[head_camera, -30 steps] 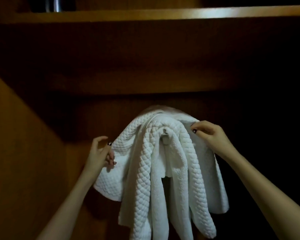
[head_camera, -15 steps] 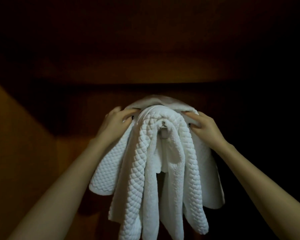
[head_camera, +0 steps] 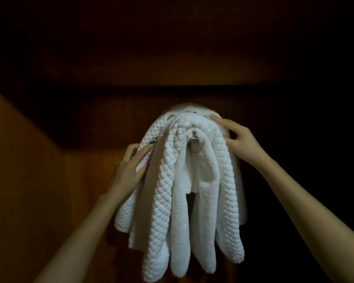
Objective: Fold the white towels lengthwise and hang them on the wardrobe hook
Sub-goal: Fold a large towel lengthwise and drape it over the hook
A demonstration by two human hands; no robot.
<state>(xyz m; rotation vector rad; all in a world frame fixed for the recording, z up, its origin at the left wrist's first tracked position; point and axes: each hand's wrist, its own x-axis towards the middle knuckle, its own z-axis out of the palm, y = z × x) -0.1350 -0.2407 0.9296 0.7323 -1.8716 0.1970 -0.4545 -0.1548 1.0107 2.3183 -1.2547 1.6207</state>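
Note:
Several white towels (head_camera: 184, 197), quilted and terry, hang bunched over a metal wardrobe hook (head_camera: 195, 144) whose tip pokes out between the folds. My left hand (head_camera: 131, 170) presses against the left side of the bundle, fingers pinching the quilted edge of an outer towel. My right hand (head_camera: 236, 137) lies flat on the upper right of the bundle, fingers spread over the top fold. The towels' lower ends hang free in long loops.
The brown wooden back panel of the wardrobe (head_camera: 86, 180) stands behind the towels. A side wall (head_camera: 18, 160) runs along the left. A dark shelf underside (head_camera: 172, 58) sits overhead. The right side is in deep shadow.
My left hand has slid down from the top of the bundle to its left side. My right hand has moved up onto the top fold. The view has moved closer.

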